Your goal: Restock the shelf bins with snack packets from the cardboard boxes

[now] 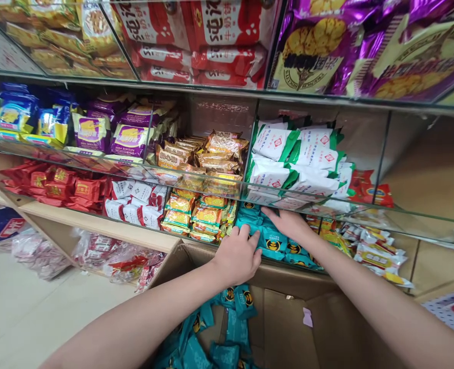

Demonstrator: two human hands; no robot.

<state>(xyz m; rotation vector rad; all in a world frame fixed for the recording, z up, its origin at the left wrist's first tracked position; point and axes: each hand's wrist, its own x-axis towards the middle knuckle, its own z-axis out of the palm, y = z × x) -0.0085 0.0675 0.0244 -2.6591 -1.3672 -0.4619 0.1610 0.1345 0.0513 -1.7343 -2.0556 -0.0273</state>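
Note:
My left hand (pixel 239 255) rests at the front edge of a shelf compartment. Its fingers are apart and touch small teal snack packets (pixel 272 241). Deeper in the same compartment, my right hand (pixel 288 225) lies over the packets with its fingers stretched out, partly behind the glass lip of the shelf above. I see nothing held in either hand. Below both arms stands an open cardboard box (pixel 288 323), with more loose teal packets (pixel 236 328) lying on its left side.
Yellow-green snack packets (pixel 206 218) fill the compartment to the left, and white-and-yellow ones (pixel 378 253) lie to the right. A glass shelf edge (pixel 307 197) runs just above my hands. White-and-green packets (pixel 300 154) sit on that shelf. Bagged goods (pixel 111 253) are low at left.

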